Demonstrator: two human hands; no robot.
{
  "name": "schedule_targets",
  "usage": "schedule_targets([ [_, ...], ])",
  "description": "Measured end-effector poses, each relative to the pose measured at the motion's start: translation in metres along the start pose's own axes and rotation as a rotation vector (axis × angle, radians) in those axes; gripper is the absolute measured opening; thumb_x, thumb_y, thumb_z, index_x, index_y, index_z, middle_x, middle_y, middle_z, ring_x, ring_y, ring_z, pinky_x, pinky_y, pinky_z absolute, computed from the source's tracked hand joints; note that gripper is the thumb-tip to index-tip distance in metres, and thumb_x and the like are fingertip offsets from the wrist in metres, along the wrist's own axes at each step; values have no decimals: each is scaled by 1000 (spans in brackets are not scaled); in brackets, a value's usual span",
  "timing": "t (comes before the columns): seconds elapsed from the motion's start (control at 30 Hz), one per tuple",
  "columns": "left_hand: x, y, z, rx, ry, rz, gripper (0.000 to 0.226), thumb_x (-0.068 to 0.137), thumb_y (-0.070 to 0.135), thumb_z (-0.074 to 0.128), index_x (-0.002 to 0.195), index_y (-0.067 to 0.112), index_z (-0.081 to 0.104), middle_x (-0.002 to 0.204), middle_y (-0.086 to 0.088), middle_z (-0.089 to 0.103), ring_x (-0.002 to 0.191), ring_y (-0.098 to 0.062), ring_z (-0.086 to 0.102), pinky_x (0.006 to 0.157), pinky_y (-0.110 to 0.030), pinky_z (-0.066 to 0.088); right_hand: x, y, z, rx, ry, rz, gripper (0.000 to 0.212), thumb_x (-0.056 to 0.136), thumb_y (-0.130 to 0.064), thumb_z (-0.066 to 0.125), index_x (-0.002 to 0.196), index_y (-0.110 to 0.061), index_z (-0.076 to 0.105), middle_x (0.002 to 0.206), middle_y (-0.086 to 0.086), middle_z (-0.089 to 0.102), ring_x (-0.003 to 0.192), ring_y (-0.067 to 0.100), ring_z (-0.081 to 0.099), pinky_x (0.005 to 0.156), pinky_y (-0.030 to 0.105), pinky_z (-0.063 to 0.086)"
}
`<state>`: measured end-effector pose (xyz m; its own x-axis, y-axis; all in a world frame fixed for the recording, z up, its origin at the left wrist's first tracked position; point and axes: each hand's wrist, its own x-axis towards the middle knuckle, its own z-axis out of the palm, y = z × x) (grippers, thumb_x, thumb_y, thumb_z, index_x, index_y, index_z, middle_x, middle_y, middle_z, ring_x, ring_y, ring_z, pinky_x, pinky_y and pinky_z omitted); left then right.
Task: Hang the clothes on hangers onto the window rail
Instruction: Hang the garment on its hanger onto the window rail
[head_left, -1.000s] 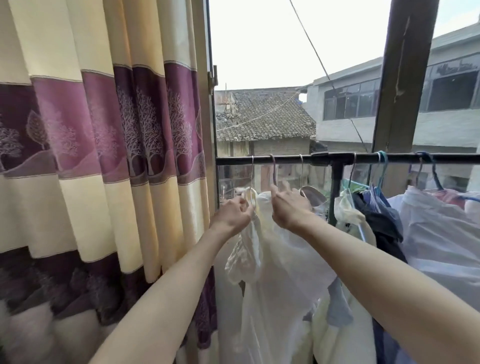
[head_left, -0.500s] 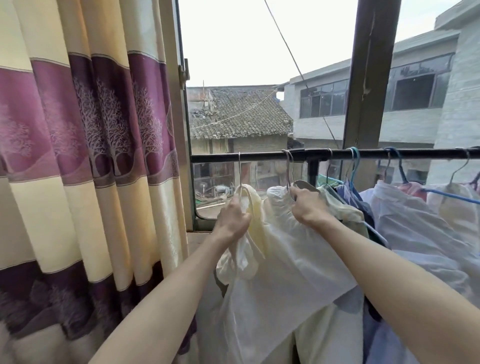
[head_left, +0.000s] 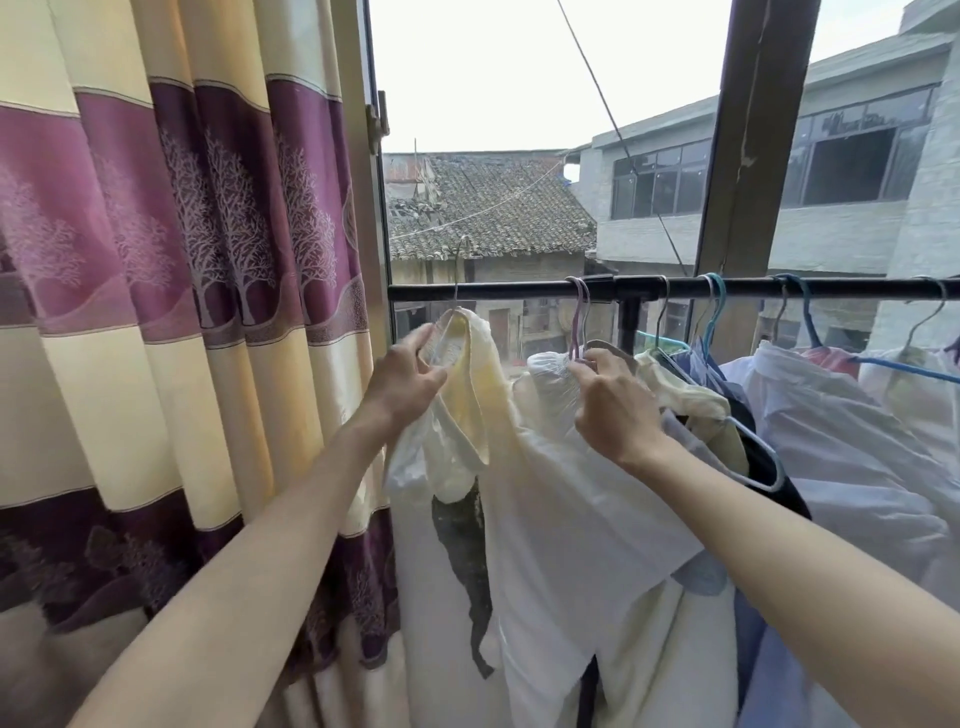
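Left hand (head_left: 410, 374) grips the yellow garment (head_left: 470, 384) at frame centre; its hanger hook (head_left: 458, 270) seemingly is raised above the rail (head_left: 493, 291), while a purple hanger (head_left: 577, 322) is pinched by the right hand (head_left: 608, 400).

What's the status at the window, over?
Left hand grips pale yellow garment, its hook above the rail, not on. Right hand holds white garment at lilac hanger, hooked on. Rail crowded to the right.

Striped purple-and-cream curtain (head_left: 182, 291) at left; tiled roof (head_left: 493, 208) and grey building (head_left: 852, 171) outside.
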<state>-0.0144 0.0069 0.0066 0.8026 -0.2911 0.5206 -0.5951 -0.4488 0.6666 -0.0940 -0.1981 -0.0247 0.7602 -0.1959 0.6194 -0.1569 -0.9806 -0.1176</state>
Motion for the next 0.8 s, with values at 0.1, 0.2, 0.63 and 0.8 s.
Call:
schedule_targets([
  [0.1,-15,-12,-8,88,-6,27,53,92,12,50,143,15,34,88,-17,65,64,-22,54,70,-37,47,-5,-10,3,-12,-9,-61,52,82,0,42,133,-8,46,138,15,44,134,28,33,112,41,24],
  [0.2,-40,-42,2,123,-89,-35,52,93,10,47,142,20,33,91,-21,63,46,-14,34,52,-37,41,-17,-22,12,66,-23,-107,44,87,-5,43,131,-8,48,140,14,44,135,28,33,113,44,27],
  [0.63,-102,-93,-13,374,-87,-241,46,92,12,48,135,29,45,130,1,57,112,-23,56,89,-32,43,-64,-76,84,494,-452,69,44,95,-17,44,133,3,39,134,22,49,125,32,44,100,31,31],
  [0.8,-97,-92,-27,715,266,34,55,82,-6,45,126,25,55,105,-5,68,96,-27,58,80,-34,30,-47,-92,85,538,-397,-15,55,96,-21,43,144,-4,23,150,13,29,140,24,26,113,32,21],
])
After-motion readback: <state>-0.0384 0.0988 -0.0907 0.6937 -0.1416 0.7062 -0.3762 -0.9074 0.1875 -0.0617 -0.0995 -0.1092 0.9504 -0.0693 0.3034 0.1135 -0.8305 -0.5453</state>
